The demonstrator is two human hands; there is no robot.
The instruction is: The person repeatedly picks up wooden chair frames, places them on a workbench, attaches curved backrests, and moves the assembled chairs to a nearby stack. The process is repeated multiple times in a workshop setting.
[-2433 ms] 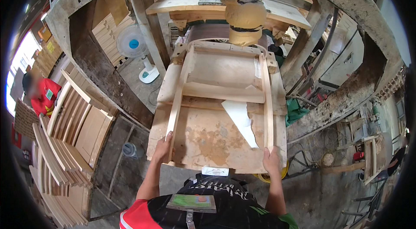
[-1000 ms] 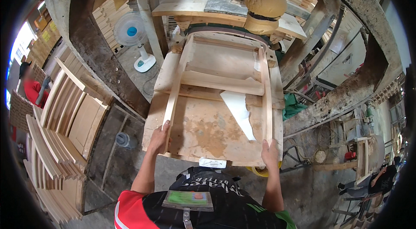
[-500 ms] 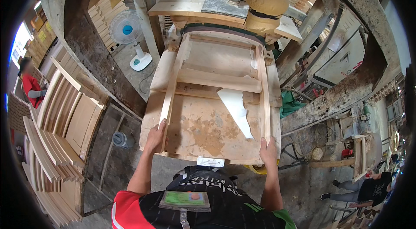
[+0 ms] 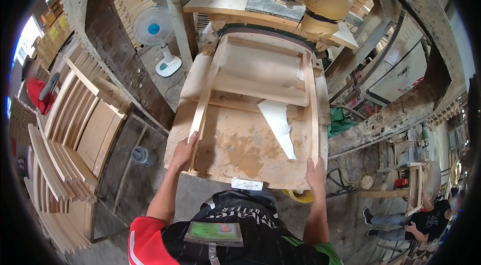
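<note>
The wooden frame lies on the worktable with both side rails pointing toward the person, its far end set against the heavy, stained machine housing. Compared with the earlier views, the whole machine sits differently in the picture, which looks like a shift of the head. The worktable takes up the middle, and the frame lies about where it did on it, which suggests it is being steadied rather than slid.

At the far right, a person in black has come much more fully into view, while at the left a co-worker in red has a forearm raised; neither touches the frame.

Within the frame, the crossbar joins the two rails. Beyond its far right corner is a tan, bulging cylinder with a dark band; it appears farther right than before, though whether it moved or only the viewpoint did, I cannot tell.

The left hand is closed round the near part of the left rail, thumb on top. The right hand grips the near end of the right rail, its underside hidden. Both holds are essentially unchanged. Between the rails lies a torn white sheet.
</note>
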